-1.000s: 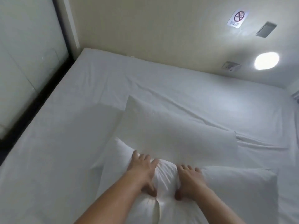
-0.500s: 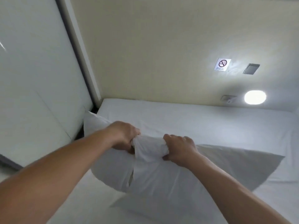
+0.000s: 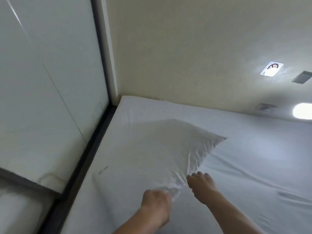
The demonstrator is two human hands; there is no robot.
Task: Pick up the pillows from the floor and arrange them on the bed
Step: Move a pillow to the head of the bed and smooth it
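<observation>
Pillow [image 3: 162, 149] down now, no longer in the air: left hand [image 3: 156, 204] clenched on its near corner, right hand [image 3: 200, 184] fingers spread, letting go. It lies on the bed [image 3: 253, 166] toward the far left corner, placement nearly settled.

The pillow [image 3: 162, 149] is plain white, unpatterned, on a plain white bed sheet [image 3: 244, 166]. The wall [image 3: 177, 48] at 12 o'clock is cream; the panel [image 3: 42, 81] at 9 o'clock is pale grey-white with a black frame [image 3: 87, 159]. The sign [image 3: 271, 68] at 2 o'clock is white with a red-and-black circular symbol.
</observation>
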